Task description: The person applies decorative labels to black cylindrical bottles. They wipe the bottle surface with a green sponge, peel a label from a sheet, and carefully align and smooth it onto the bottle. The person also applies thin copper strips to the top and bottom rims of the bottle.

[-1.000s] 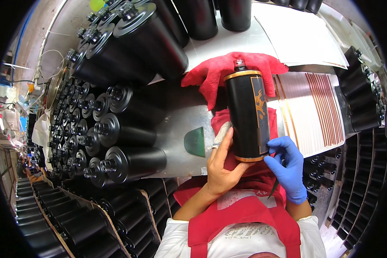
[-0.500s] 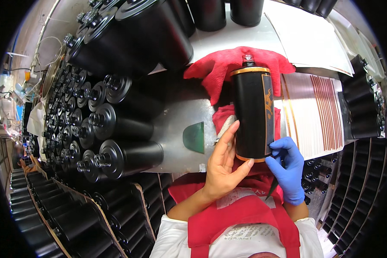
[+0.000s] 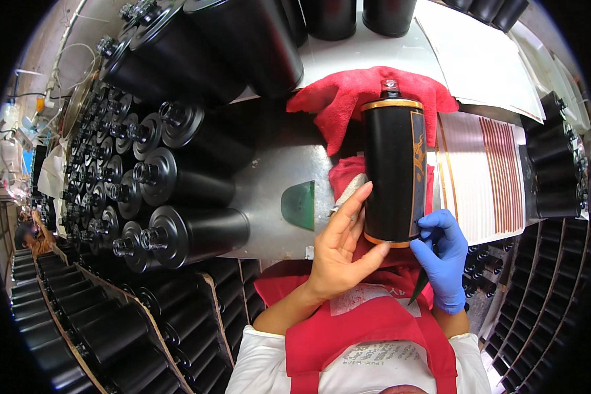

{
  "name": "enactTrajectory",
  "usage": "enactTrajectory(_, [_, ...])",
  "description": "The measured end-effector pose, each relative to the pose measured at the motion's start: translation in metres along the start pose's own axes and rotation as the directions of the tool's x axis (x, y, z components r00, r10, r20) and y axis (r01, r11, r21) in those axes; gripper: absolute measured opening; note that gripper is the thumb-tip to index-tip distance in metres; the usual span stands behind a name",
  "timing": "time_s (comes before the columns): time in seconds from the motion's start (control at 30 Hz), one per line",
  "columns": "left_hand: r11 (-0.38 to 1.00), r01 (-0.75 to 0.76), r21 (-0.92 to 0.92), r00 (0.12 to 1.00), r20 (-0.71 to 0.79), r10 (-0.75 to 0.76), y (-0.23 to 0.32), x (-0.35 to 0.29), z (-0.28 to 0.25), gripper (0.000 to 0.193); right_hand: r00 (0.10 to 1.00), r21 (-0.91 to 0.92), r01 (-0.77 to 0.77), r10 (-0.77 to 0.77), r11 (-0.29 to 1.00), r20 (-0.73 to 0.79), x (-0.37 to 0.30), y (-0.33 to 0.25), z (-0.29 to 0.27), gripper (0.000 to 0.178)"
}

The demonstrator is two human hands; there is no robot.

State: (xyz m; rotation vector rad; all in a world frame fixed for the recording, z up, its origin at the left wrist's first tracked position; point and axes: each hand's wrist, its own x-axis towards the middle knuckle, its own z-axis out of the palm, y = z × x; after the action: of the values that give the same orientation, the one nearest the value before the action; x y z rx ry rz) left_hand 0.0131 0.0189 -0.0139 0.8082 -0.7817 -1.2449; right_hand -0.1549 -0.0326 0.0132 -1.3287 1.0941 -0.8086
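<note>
A black bottle [image 3: 391, 174] with a clear glass neck lies lengthwise before me, its neck pointing away. Gold bands ring its two ends, and a gold-outlined panel with a gold design runs along its right side. My left hand [image 3: 341, 246], bare, is closed against the lower left side, thumb on the base rim. In a blue glove, my right hand [image 3: 445, 256] pinches at the lower right corner of the bottle. From under its palm a dark green pointed blade [image 3: 418, 287] sticks out. Red cloth [image 3: 374, 98] lies beneath and behind the bottle.
Several black bottles [image 3: 184, 180] lie stacked at left; others [image 3: 256, 46] stand at the back. A green plate-like scraper [image 3: 299, 205] rests on the metal table [image 3: 262, 197]. At right lies a white sheet with gold and brown strips [image 3: 469, 171]. Racks of bottles [image 3: 545, 282] flank me.
The view has shifted slightly, so the bottle and table appear a little farther right. Both hands stay at the bottle's near end with almost the same grip.
</note>
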Motion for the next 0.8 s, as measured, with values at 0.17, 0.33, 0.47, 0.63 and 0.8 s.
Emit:
enactTrajectory(0.17, [1.0, 0.015, -0.01, 1.0, -0.001, -0.015, 0.0, 0.0, 0.0, 0.074, 1.0, 0.014, -0.002, 0.002, 1.0, -0.003, -0.001, 0.001, 0.0, 0.03])
enactTrajectory(0.33, [0.982, 0.025, -0.188, 1.0, 0.008, -0.024, -0.001, -0.001, -0.011, 0.078, 1.0, 0.006, 0.006, -0.006, 1.0, 0.001, 0.0, 0.001, 0.0, 0.031])
enactTrajectory(0.47, [1.0, -0.021, 0.023, 0.999, 0.051, 0.02, 0.0, -0.002, -0.006, 0.073, 1.0, 0.006, 0.008, -0.008, 1.0, -0.003, 0.0, 0.002, 0.0, 0.03])
enactTrajectory(0.63, [0.995, 0.062, -0.073, 0.998, -0.023, -0.063, -0.001, -0.009, -0.004, 0.062, 1.0, 0.025, 0.008, -0.008, 1.0, 0.012, 0.0, 0.002, -0.001, 0.03])
enactTrajectory(0.8, [0.98, 0.054, 0.19, 0.973, -0.231, -0.009, -0.011, -0.024, -0.038, 0.04, 1.0, 0.017, 0.006, -0.006, 1.0, 0.006, 0.0, 0.001, -0.001, 0.029])
